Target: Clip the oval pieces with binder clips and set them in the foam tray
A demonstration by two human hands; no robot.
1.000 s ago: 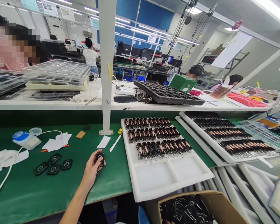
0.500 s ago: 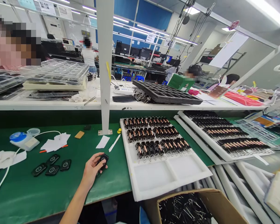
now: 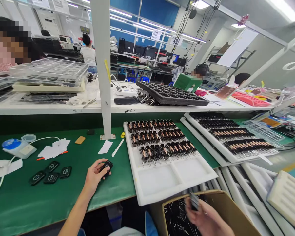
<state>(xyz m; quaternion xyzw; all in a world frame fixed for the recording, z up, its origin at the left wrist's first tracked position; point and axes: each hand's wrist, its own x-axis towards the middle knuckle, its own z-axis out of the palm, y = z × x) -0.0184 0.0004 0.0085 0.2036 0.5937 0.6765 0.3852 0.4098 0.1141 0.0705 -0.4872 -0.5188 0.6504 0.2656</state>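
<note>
My left hand (image 3: 97, 174) is closed around a black smartwatch body (image 3: 108, 165), low over the green mat; its round back faces up and my thumb presses on it. Several more watch bodies (image 3: 51, 177) lie loose on the mat to the left. Above a cardboard box (image 3: 226, 200) full of black binder clips (image 3: 178, 216), my right hand (image 3: 204, 213) pinches a binder clip (image 3: 194, 201), blurred by motion. Between the hands lies a white foam tray (image 3: 157, 185), with rows of clipped pieces (image 3: 159, 139) in its far part and bare foam in its near part.
A second foam tray (image 3: 226, 157) with clipped rows sits to the right. A white pen (image 3: 118, 147), paper slips and a blue-capped bottle (image 3: 17, 147) lie on the mat. A white post (image 3: 105, 98) stands ahead, below a shelf holding trays. Co-workers sit beyond.
My right hand has come into view over the box, holding a binder clip. My left hand keeps its grip on the watch body. The whole view has shifted slightly.
</note>
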